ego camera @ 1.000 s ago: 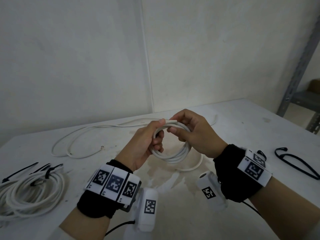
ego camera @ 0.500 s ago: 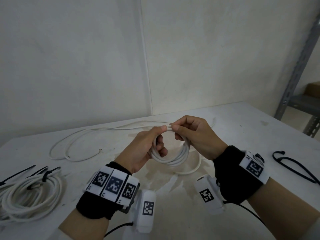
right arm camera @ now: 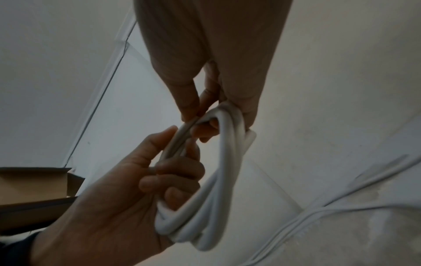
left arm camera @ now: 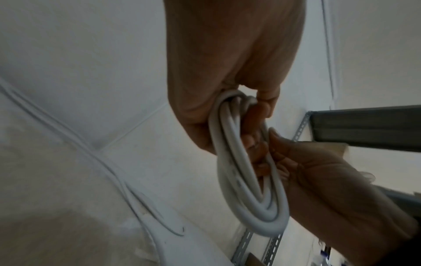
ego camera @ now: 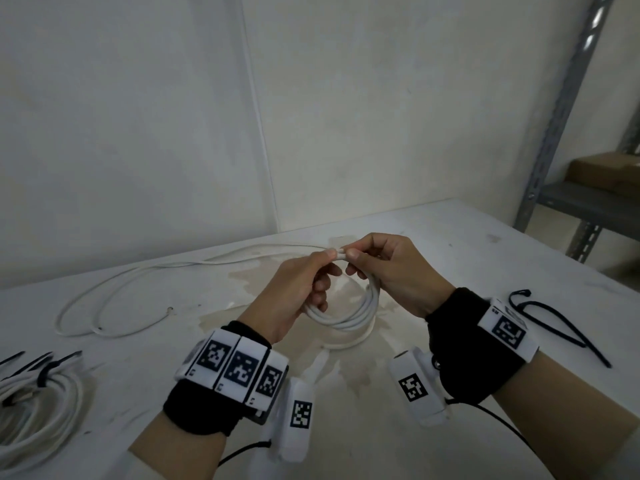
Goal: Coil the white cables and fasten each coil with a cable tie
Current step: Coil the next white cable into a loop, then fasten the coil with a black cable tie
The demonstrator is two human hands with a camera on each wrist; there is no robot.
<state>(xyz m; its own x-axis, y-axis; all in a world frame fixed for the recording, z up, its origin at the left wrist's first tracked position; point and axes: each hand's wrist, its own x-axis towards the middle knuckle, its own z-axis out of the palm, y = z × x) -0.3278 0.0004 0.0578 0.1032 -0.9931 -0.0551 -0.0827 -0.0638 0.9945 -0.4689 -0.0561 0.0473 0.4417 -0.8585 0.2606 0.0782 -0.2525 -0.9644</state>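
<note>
A small coil of white cable [ego camera: 349, 315] hangs above the table between my two hands. My left hand [ego camera: 325, 271] grips the coil's top left, fingers curled through the loops. My right hand [ego camera: 356, 263] pinches the cable end at the top, right beside the left thumb. One strand [ego camera: 351, 342] loops lower than the others. In the left wrist view the coil [left arm camera: 239, 171] hangs from the left fingers, with the right hand [left arm camera: 318, 180] beside it. In the right wrist view, thumb and forefinger pinch the coil [right arm camera: 218, 180].
A loose white cable [ego camera: 114, 299] lies spread over the table's back left. A coil bound with black ties [ego camera: 38, 410] sits at the front left. A black cable tie [ego camera: 554, 323] lies at the right. Beyond the table's right edge stands a metal shelf [ego camera: 588, 202].
Both hands keep hold of the coil. The right fingers have closed in on the cable end next to the left thumb, and the head view has tilted up a little.
</note>
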